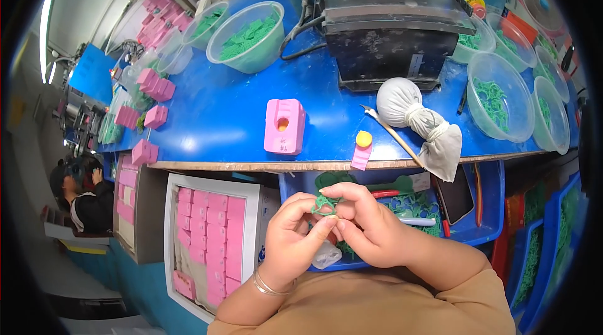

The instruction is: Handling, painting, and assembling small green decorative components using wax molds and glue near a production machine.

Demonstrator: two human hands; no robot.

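Note:
Above the open blue drawer, my left hand and my right hand meet and pinch a small, thin, looped green piece between their fingertips. Its exact kind is hard to make out. Beyond them on the blue table stands a pink block mould with a hollow and a hole in its top. Near the table edge lies a small pink piece with a yellow round top. To its right are a wooden-handled tool and a tied white cloth bag.
The drawer beneath the table edge holds green scraps, pens and a dark phone. Clear bowls with green pieces stand at the back left and right. A black machine sits behind; boxed pink blocks stand lower left. Another person sits far left.

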